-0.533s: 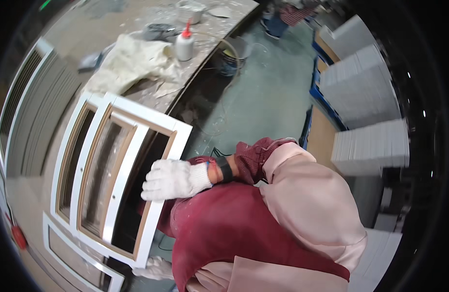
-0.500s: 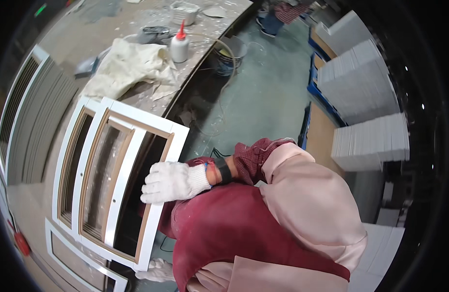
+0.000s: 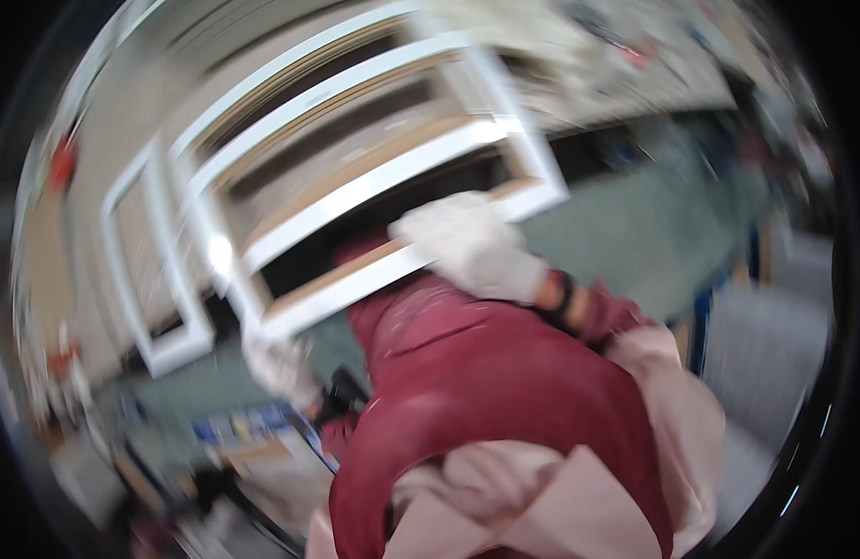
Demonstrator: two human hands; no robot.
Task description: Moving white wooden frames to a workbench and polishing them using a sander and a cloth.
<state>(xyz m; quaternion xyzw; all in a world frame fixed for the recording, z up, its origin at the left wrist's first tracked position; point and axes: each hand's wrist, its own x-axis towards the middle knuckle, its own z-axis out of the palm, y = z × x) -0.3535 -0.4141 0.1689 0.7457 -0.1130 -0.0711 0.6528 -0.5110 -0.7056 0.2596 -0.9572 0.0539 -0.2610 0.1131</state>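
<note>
Clearly 1 white-painted wooden panelled frame (image 3: 374, 177) tilts over the grey worktop (image 3: 625, 84), both white-gloved hands on its near rail: right hand (image 3: 472, 244) clasped over the edge, left hand (image 3: 279, 365) at the lower corner, its grip too blurred to tell. Everything is smeared by motion.

the upper frame (image 3: 374, 177) lies on the workbench (image 3: 616, 84), its near rail jutting over the bench edge toward the person. the right hand (image 3: 472, 244) rests on that near rail, toward its right end, just before the frame's right corner. the left hand (image 3: 281, 365) sits at the rail's left end, below the corner. a second frame (image 3: 160, 270) lies left of and under the first. the floor (image 3: 653, 224) runs right of the bench, behind the right forearm.
</note>
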